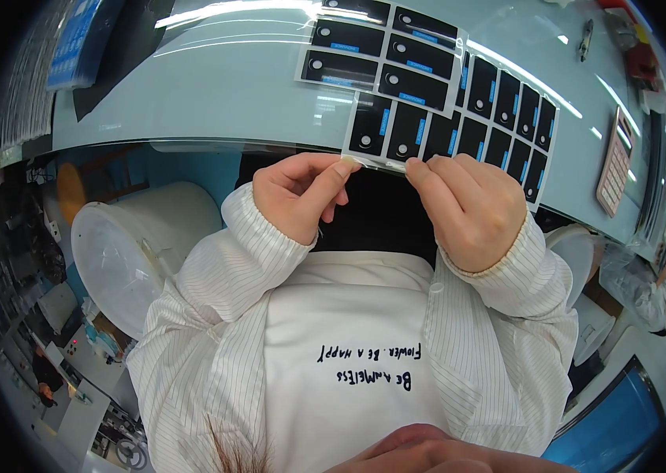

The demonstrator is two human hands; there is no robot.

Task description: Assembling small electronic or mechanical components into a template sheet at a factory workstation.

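Black-label sheet (471,139) lies on counter (215,94), its near margin at edge, apparently for easy reach; left hand (295,197) and right hand (473,211) pinch margin, fingers closed, probably keeping it taut.

A pale, glossy tabletop (215,98) spread across the view from ten to two o'clock. At ten o'clock lay a blue-and-white pack (79,43), with a black sheet (116,67) just beside it. Toward two o'clock rested a small slim object (586,41), its kind hard to tell; between two and three, a pink calculator (615,162) lay near the table's edge. Off the table, a large white bin (191,213) stood at nine o'clock, near a round orange seat (70,193). Another person (648,299) appeared past three o'clock, and a blue panel (613,422) at four.
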